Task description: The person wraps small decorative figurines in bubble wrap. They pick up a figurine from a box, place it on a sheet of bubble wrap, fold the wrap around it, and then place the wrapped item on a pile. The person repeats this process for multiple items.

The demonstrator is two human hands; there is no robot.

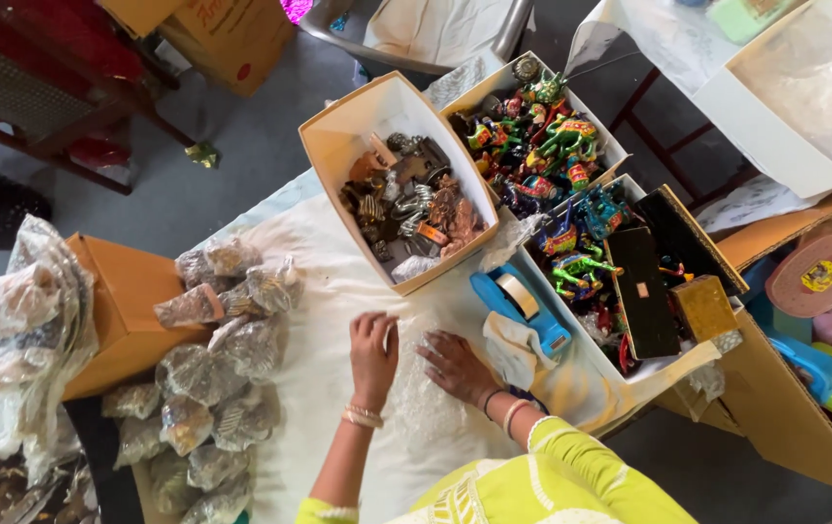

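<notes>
Bubble-wrapped bundles (212,378) crowd the table's left edge; a nudge could tip them off. Left hand (373,354) and right hand (455,367) lie apart, both flat and gripping nothing, on a clear wrap sheet (426,398) spread on the white cloth (319,340). Blue tape dispenser (521,306) just beside could snag the sheet. Figurine box (397,180) overhangs.

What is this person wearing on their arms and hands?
Both hands are bare, without gloves. The left hand has a couple of pale gold bangles at the wrist. The right hand has a thin dark band and a pale bangle. The sleeves are bright yellow-green, with a white patterned trim; the forearms below them are uncovered.
</notes>
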